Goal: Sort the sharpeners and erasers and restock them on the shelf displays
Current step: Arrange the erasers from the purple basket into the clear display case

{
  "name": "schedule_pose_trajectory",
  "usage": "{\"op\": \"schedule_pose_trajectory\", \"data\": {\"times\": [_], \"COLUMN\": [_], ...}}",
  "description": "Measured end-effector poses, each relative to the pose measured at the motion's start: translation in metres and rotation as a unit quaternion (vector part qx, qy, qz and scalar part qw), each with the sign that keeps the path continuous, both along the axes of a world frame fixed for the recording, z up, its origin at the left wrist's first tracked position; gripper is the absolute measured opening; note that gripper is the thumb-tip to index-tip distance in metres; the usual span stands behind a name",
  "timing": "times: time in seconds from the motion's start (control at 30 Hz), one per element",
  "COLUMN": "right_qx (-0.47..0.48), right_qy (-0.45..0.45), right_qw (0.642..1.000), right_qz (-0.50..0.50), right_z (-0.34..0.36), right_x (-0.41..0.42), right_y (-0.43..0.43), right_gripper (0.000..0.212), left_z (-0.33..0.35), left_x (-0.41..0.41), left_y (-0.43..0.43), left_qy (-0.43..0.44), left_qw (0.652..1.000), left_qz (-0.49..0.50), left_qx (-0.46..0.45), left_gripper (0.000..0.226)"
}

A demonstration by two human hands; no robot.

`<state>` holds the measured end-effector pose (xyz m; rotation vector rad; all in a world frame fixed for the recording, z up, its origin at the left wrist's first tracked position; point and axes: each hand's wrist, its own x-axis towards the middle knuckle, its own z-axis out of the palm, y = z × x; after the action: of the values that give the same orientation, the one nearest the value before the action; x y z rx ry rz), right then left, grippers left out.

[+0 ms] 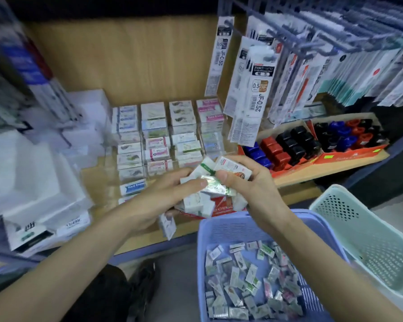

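Note:
My left hand (pixel 163 198) and my right hand (pixel 244 180) meet over the shelf edge and together hold a bunch of wrapped erasers (pixel 203 198). The left hand cups the bunch from below. My right thumb and fingers pinch erasers at the top of it, among them a white one with a green stripe (pixel 204 167). Below, a blue basket (pixel 209 228) holds several loose wrapped erasers (pixel 249 282). On the wooden shelf, rows of stacked erasers (pixel 165 133) fill a clear display. Sharpeners in blue, red and black (pixel 286 145) sit in orange trays to the right.
An empty pale green basket (pixel 368 238) stands right of the blue one. Hanging pen refill packs (pixel 256 89) dangle over the shelf's right part. White boxes (pixel 33 182) are stacked on the left. A wrapped eraser (pixel 167 225) sits under my left hand near the shelf edge.

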<state>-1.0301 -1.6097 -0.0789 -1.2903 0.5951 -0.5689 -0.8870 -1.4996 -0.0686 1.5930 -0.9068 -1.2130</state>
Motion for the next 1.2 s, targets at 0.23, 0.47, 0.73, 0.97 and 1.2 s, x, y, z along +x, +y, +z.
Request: {"op": "schedule_pose_trajectory", "data": {"times": [0.23, 0.47, 0.73, 0.97, 1.2], "right_qx": [0.044, 0.053, 0.058, 0.017, -0.103], "right_qy": [-0.015, 0.049, 0.034, 0.058, 0.166], "right_qw": [0.998, 0.995, 0.996, 0.997, 0.980], "right_qz": [0.034, 0.064, 0.066, 0.043, -0.034], "right_z": [0.004, -0.005, -0.008, -0.012, -0.033], "right_x": [0.063, 0.080, 0.092, 0.088, 0.083], "right_y": [0.010, 0.007, 0.008, 0.003, -0.009], "right_gripper": [0.027, 0.034, 0.028, 0.026, 0.024], "left_z": [0.007, -0.005, -0.005, -0.010, -0.015], "left_x": [0.049, 0.071, 0.075, 0.076, 0.067], "left_y": [0.017, 0.025, 0.030, 0.023, 0.008], "left_qy": [0.009, -0.019, 0.035, -0.017, -0.038], "left_qw": [0.995, 0.995, 0.994, 0.994, 0.975], "left_qz": [0.094, 0.102, 0.102, 0.095, 0.198], "left_qx": [-0.014, 0.010, 0.012, 0.060, 0.094], "left_gripper": [0.012, 0.016, 0.012, 0.025, 0.016]}}
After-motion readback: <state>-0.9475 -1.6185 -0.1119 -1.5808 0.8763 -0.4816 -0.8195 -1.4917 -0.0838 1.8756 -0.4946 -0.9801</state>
